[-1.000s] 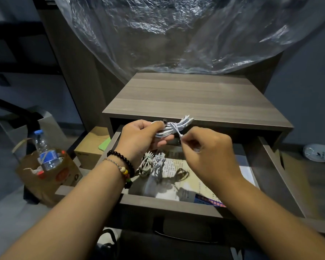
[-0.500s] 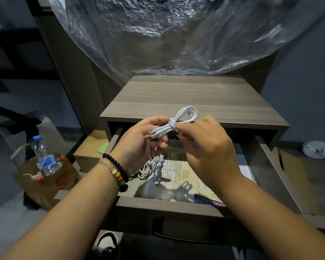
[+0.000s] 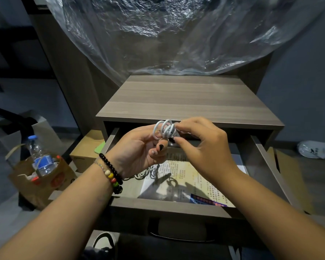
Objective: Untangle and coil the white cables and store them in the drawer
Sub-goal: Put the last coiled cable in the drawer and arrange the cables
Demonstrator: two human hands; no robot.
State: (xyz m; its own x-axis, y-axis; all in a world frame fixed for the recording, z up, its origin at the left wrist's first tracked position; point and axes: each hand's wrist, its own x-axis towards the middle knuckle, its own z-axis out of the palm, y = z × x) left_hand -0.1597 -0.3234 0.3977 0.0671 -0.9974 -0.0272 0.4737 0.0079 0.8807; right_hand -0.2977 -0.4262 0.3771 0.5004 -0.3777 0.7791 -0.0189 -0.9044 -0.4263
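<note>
Cable coil (image 3: pixel 165 128), earlier stretched sideways, now bunches into upright loops, pinched by left hand (image 3: pixel 137 150) and right hand (image 3: pixel 201 145).

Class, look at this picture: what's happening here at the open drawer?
A person holds a small coil of white cable above the open grey wooden drawer. The left hand grips the coil; the right hand pinches it from the other side. More coiled white cables already lie in the drawer on printed paper.

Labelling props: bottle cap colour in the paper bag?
Blue cap on the water bottle, clearest in the head view.
</note>
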